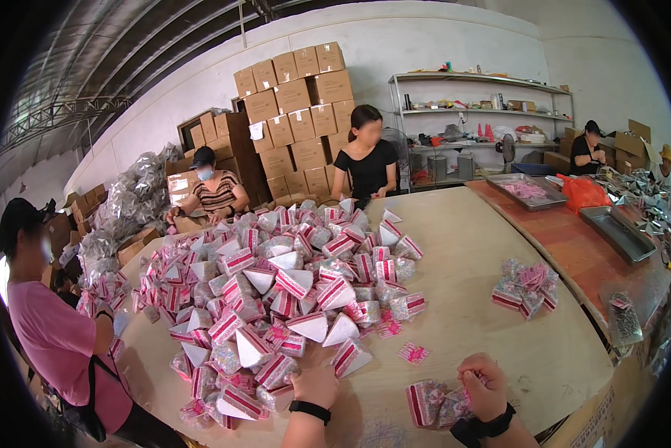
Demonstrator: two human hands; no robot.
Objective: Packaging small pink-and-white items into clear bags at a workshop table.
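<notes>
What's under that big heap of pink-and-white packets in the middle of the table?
The heap of cone-shaped packets lies directly on the pale round tabletop, which shows bare around it. More packets fill the heap's lower layers; anything buried beneath them is hidden. The left hand touches the heap's near edge.

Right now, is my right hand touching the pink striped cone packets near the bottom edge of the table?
Touching. The head view shows the right hand closed around one of the pink striped cone packets, its fingers lying directly on the wrapping with no gap.

The small packets (276, 299) are coloured pink and white, with stripes and silver sparkle. The surface (470, 254) is coloured pale tan. A black band is worn on each wrist. The boxes (294, 97) are brown.
</notes>
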